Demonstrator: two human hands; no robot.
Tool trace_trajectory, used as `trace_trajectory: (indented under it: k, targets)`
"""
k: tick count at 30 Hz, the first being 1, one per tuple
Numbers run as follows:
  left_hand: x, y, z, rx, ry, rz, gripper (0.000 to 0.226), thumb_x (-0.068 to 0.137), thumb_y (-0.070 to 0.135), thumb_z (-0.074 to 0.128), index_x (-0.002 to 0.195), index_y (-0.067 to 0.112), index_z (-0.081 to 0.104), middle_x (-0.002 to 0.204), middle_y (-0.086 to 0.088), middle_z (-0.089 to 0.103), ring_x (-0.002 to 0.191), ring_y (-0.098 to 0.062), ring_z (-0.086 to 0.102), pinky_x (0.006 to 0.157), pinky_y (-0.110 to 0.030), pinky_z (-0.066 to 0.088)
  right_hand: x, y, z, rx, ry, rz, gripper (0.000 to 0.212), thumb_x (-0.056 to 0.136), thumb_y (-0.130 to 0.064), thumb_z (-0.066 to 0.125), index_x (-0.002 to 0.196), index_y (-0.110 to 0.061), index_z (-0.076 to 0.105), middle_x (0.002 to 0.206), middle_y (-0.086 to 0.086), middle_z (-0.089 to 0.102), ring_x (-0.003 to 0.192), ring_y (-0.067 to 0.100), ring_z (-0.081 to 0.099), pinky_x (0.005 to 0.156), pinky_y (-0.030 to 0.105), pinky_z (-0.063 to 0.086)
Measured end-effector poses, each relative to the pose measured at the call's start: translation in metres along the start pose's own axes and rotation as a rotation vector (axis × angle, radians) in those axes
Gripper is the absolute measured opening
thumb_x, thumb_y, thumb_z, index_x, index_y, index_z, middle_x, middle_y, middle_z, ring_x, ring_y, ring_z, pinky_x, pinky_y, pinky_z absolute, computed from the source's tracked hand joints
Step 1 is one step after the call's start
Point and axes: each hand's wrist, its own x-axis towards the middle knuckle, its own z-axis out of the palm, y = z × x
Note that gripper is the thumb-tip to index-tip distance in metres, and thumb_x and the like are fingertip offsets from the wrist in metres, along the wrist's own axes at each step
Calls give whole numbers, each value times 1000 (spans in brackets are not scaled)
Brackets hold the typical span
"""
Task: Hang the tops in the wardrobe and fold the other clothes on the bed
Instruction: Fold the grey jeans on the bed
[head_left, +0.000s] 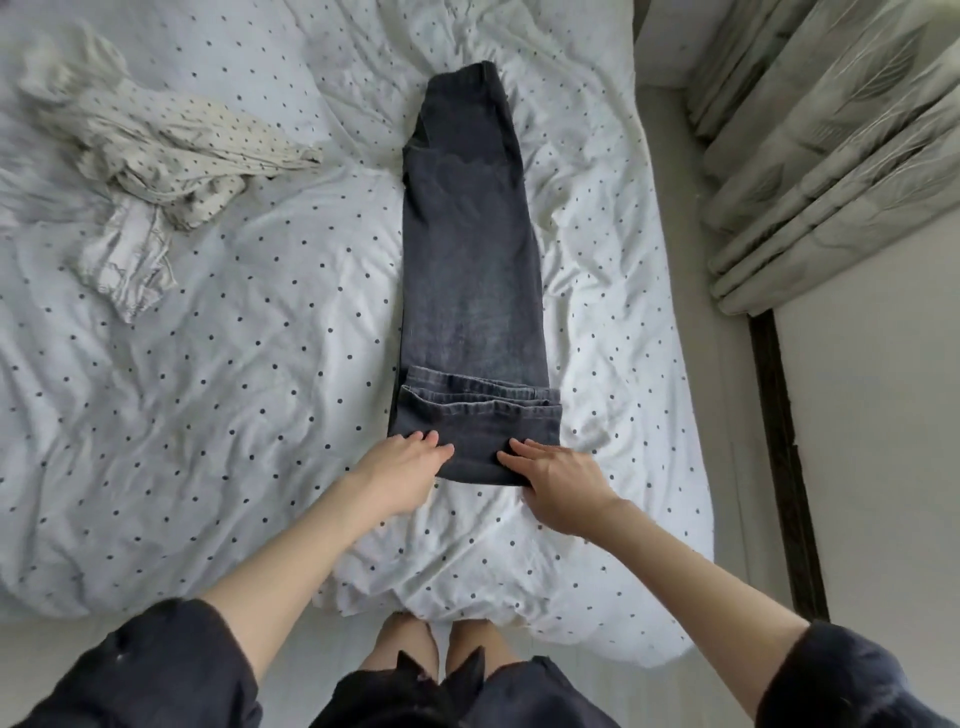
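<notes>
You have nothing to read here: no lettering, label, brand mark, number or sign shows on anything in view.
</notes>
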Motion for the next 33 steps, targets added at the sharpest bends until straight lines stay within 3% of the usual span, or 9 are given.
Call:
trace_trajectory:
  k: [3,5,8,12,18,21,25,29,33]
  targets:
    - [-13,0,-39,-62,-76,-10,68,82,-7,31,143,20,38,138,-11,47,122,-31,46,94,-33,43,-10,-4,-38,44,-63,25,50,93,-16,37,138,-36,42,143,-8,45,112,23,56,82,30,44]
    - [-13,-5,-62,-152,-124,-15,52,81,-3,33,115,25,60,107,-7,59,101,-29,54,77,-29,46,-9,-5,-64,116,-104,27,40,87,-9,38,104,-37,62,106,-2,65,85,24,56,65,25,39]
    - [-1,-25,-96,-282,-171,-40,30,78,1,35,74,21,56,76,-6,55,67,-23,51,56,-27,39,4,1,-102,250,-143,63,27,82,-5,43,65,-25,49,66,-6,51,73,23,51,55,22,34]
    - [28,-61,-143,-343,104,-75,25,84,7,48,95,22,65,100,-4,63,90,-22,58,74,-32,47,46,24,-148,346,15,143,9,84,-14,55,87,-14,63,86,4,63,88,26,58,72,32,44]
    - [75,-73,-147,-171,947,-115,47,80,-7,53,124,9,54,124,-11,54,113,-31,50,93,-41,40,114,42,-155,268,658,289,50,93,-13,48,142,-15,39,149,7,35,138,26,29,113,38,23]
    - [92,-61,-97,-99,852,-24,48,83,2,58,131,6,52,138,-17,46,130,-36,41,107,-49,34,121,35,-103,180,622,191,51,94,-14,49,144,-12,35,153,12,27,142,28,23,117,40,16]
    - [118,-74,-47,21,474,-69,74,94,48,45,151,21,7,159,-8,-2,146,-28,-4,115,-49,-3,124,35,-46,-37,466,123,70,81,-34,70,142,-15,40,151,11,32,140,30,29,114,44,22]
    - [139,-82,-35,162,531,-61,102,63,49,81,146,17,31,152,-14,29,140,-32,28,110,-56,28,149,48,-30,-166,460,149,87,60,-29,85,137,-14,48,143,12,44,132,28,43,106,48,37]
    - [154,-85,-23,258,600,-111,109,58,23,85,147,16,23,152,-15,27,140,-32,28,110,-57,26,166,57,-24,-269,556,115,78,64,-11,77,137,-11,48,142,15,45,131,28,44,106,46,39]
